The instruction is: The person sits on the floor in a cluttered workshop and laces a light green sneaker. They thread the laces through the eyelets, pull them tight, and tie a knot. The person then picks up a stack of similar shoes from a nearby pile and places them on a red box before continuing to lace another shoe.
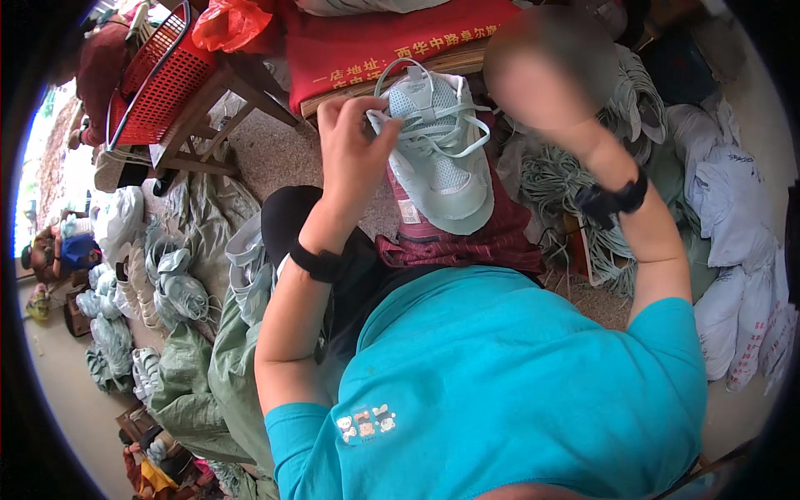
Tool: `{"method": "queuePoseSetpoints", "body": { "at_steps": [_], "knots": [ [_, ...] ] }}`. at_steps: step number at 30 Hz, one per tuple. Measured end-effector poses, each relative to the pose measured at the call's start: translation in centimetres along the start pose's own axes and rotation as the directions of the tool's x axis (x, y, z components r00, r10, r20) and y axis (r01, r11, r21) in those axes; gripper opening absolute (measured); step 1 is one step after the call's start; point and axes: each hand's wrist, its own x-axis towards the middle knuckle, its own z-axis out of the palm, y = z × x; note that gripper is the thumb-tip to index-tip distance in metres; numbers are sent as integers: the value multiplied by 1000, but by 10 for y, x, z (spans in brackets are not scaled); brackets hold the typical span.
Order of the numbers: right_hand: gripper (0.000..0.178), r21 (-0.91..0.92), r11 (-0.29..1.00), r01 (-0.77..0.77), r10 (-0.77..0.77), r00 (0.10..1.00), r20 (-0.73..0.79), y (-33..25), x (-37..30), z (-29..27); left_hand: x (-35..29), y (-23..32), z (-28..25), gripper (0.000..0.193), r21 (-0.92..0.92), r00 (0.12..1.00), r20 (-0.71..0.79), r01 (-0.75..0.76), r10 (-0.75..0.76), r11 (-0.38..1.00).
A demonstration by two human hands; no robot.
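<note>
Pale laced shoe (454,200) on maroon cloth (467,250), heel at the table's (465,60) near edge
Left hand's (354,133) thumb and fingers pinch the shoe's left side; right hand (546,87) by that edge, blurred, fingers I can't tell; pale cords (554,179) bundled beyond.

The left hand (350,137) is holding the edge of a pale shoe (450,185) above dark red cloth (467,247). The right hand (543,82) is appearing blurred. At upper left, a red basket (171,90) is showing.
</note>
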Motion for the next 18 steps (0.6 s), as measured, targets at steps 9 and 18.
{"method": "queuePoseSetpoints", "body": {
  "at_steps": [9,18],
  "knots": [
    [36,326,850,-413,184,814,552,-47,2,12,14,-4,4,12,-383,937,292,297,-190,875],
    [31,526,649,-549,265,812,521,-19,12,26,14,-21,-21,10,-809,866,335,466,-372,357]
  ]
}}
